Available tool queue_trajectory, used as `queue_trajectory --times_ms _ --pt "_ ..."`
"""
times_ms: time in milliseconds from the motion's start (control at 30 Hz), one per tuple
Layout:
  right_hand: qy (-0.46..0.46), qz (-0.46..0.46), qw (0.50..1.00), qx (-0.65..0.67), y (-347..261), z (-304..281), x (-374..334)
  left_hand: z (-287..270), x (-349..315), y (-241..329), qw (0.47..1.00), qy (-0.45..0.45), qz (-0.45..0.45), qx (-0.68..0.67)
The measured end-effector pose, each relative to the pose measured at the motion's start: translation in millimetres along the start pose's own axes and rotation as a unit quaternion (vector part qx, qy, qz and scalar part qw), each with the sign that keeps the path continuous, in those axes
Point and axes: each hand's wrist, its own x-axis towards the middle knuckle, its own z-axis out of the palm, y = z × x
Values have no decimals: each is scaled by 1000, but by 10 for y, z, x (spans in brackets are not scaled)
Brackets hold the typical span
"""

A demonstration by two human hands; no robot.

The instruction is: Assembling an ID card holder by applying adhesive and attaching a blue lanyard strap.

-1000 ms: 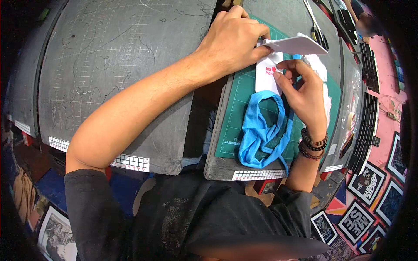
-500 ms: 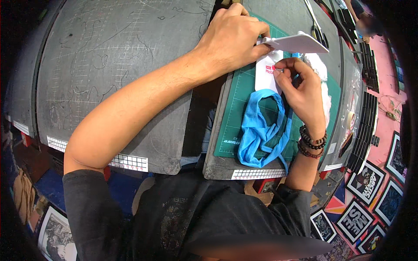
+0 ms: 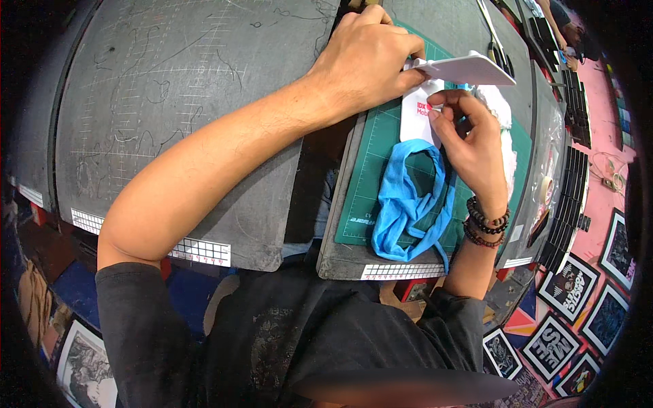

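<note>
A white hinged plastic stand (image 3: 416, 126) with red print lies on the green cutting mat (image 3: 357, 197), its upper plate raised and pointing right. My left hand (image 3: 364, 58) reaches across from the left and grips the stand near its hinge between thumb and fingers. Over the printed face, my right hand (image 3: 469, 132) has thumb and forefinger pinched together at the red print. Whatever those fingertips hold, if anything, is too small to make out. Just below the stand lies a crumpled loop of blue fabric strip (image 3: 394, 221), close to my right wrist.
White crumpled cloth or plastic (image 3: 495, 105) lies right of my right hand. Scissors (image 3: 498, 51) rest at the far edge, and a tape roll (image 3: 546, 190) lies farther right. Loose threads dot the grey board (image 3: 170, 88) at left. Another person (image 3: 568, 34) is at far right.
Both hands keep their grips, with hardly any movement. The stand shifts very slightly in the picture.
</note>
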Motion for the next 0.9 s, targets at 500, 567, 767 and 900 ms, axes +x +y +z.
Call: queue_trajectory --times_ms 500,567,767,900 --pt "72 -180 946 -259 -187 1 -20 19 -14 -23 1000 5 5 15" --pt "71 -184 942 -273 -216 3 -13 14 -14 -20 1000 -2 1 20" --pt "90 -196 916 -339 -251 20 2 14 -19 -18 1000 1 2 19" --pt "86 -209 912 -343 -228 19 16 12 -20 -19 1000 -1 -2 21"
